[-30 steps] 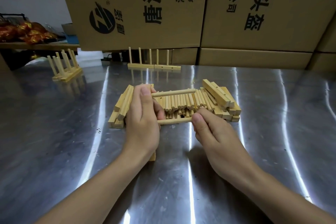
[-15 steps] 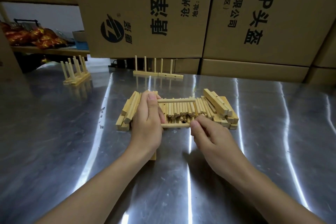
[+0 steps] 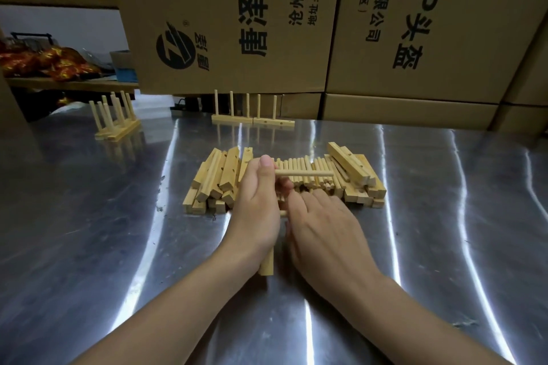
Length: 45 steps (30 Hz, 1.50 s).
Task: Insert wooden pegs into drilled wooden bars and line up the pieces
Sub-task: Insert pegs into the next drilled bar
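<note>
My left hand [image 3: 258,210] grips a drilled wooden bar [image 3: 266,266], whose lower end sticks out below my wrist. One peg [image 3: 305,173] stands out of the bar to the right, just under my thumb. My right hand [image 3: 323,225] lies right beside the left, fingers stretched forward, covering a second peg of which only a stub [image 3: 283,213] shows. Behind the hands lie a heap of loose pegs [image 3: 314,163], a pile of bars [image 3: 216,181] on the left and more bars [image 3: 355,172] on the right.
Two pegged bars [image 3: 253,121] stand end to end at the back of the steel table [image 3: 89,231]. Another pegged set [image 3: 117,127] stands at the back left. Cardboard boxes [image 3: 400,38] wall off the far edge.
My right hand has moved left along the lower peg up to the left hand and now covers it, its fingers flattened. The view has shifted closer.
</note>
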### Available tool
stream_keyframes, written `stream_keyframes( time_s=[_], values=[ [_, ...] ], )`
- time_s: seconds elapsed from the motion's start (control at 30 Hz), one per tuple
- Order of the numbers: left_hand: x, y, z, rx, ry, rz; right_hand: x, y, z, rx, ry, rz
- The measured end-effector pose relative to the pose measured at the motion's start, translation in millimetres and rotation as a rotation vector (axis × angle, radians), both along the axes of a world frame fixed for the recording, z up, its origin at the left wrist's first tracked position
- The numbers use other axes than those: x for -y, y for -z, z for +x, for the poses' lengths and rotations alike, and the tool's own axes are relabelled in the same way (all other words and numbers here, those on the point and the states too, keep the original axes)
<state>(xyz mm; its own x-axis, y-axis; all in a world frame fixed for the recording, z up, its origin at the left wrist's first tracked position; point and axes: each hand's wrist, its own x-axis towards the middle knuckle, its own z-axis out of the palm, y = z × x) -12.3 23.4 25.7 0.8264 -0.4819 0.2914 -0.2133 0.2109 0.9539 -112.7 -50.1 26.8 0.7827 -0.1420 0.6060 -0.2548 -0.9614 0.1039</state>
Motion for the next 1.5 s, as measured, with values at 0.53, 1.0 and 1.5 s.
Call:
stream_keyframes(
  time_s=[0.53, 1.0, 1.5],
  values=[
    [-4.6, 4.8, -26.3, 0.331, 0.011, 0.119, 19.6, 3.5, -4.4, -0.282, -0.208, 0.262],
    [-18.3, -12.8, 24.7, -0.015, -0.255, 0.114, 66.2, 7.0, -25.8, -0.081, 0.029, 0.385],
    [-13.8, -9.5, 31.6, -0.423, -0.015, -0.168, 87.4, 28.3, -4.3, 0.118, 0.063, 0.443]
  ],
)
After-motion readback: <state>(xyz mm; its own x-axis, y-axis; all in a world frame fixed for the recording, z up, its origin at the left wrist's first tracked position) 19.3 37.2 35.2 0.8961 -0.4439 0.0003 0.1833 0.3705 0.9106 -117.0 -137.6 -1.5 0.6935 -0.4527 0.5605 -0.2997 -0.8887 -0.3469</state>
